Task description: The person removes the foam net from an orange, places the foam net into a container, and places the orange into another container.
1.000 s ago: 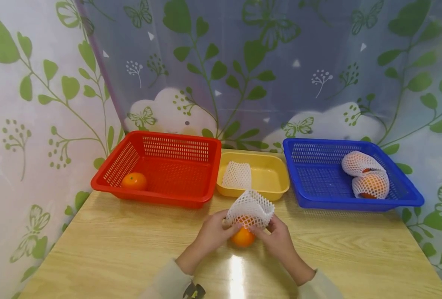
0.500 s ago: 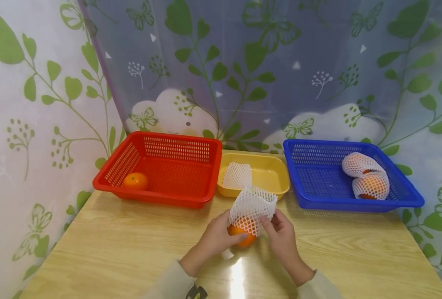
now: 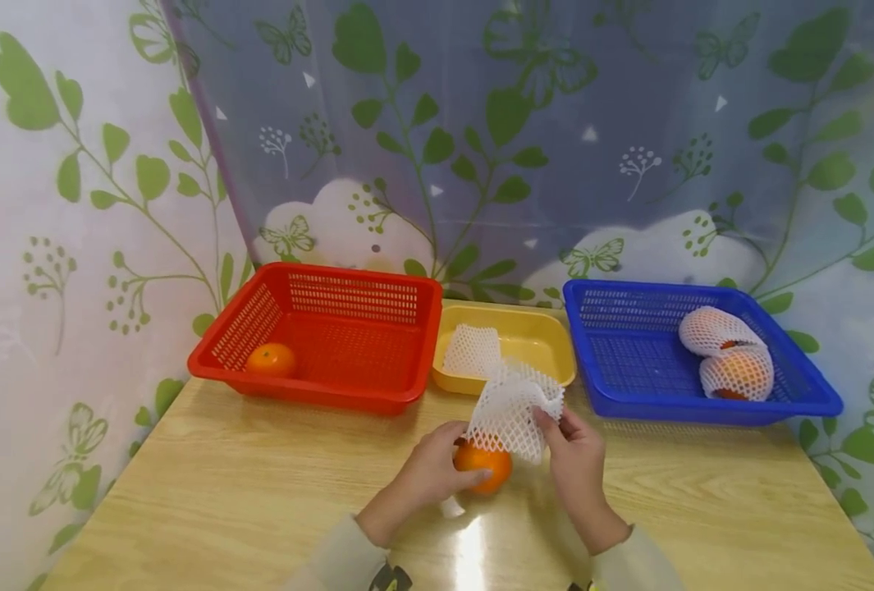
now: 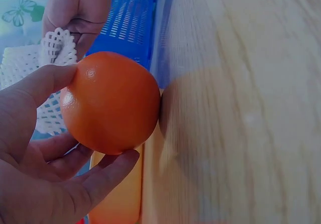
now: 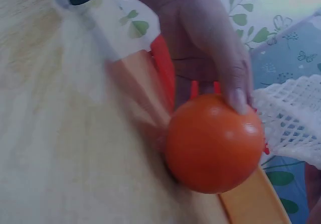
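Note:
My left hand (image 3: 425, 469) grips an orange (image 3: 494, 469) low over the table, thumb on the near side. In the left wrist view the orange (image 4: 110, 103) is bare, with thumb and fingers spread around it. A white foam net sleeve (image 3: 510, 406) is pinched at its right edge between thumb and fingers of my right hand (image 3: 578, 464). It hangs just beyond the orange and overlaps its top in the head view. The right wrist view has the net (image 5: 296, 118) beside the orange (image 5: 215, 143), not around it.
A red basket (image 3: 355, 398) at the back left holds another orange (image 3: 271, 359). Behind my hands stands a yellow tray (image 3: 547, 345) with a foam net (image 3: 472, 351) in it. At the right, a blue basket (image 3: 629, 402) contains two net-wrapped fruits (image 3: 735, 369).
The foam net, earlier draped over the orange, has come off to the right and upward with my right hand. My left hand has moved from the net's edge onto the orange.

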Motion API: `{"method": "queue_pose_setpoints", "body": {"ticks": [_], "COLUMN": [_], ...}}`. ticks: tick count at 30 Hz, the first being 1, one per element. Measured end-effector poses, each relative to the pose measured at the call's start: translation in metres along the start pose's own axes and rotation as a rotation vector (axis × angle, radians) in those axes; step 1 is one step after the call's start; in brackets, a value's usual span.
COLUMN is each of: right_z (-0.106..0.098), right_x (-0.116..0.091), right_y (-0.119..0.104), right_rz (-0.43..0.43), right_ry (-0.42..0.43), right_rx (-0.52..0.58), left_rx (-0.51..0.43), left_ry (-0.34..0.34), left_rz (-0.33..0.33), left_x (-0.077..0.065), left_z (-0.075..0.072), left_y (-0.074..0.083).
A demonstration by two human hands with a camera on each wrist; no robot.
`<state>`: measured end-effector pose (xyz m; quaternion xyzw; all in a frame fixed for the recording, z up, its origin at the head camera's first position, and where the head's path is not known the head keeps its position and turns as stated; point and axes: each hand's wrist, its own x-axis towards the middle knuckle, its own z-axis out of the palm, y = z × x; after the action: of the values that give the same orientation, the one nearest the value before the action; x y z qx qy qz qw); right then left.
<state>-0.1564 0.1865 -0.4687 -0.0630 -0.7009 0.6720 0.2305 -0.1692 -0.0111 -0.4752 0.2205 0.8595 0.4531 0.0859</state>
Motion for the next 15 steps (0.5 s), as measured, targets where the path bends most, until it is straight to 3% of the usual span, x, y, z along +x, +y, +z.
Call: {"method": "queue_pose_setpoints", "body": {"ticks": [6,15], "right_z": [0.0,-0.001], "right_x": [0.016,0.042], "right_y": [-0.009,-0.011], "right_rz": [-0.041,-0.039], "right_ry": [0.001,0.013], "right_rx": [0.001,-0.067], "left_rx": [0.072,0.074], "left_ry": [-0.018,-0.04], "left_rz": [0.025,0.04], "left_x": [-0.001,0.001], "left_z": [-0.002,0.0], "left_y": [0.001,0.003]}}
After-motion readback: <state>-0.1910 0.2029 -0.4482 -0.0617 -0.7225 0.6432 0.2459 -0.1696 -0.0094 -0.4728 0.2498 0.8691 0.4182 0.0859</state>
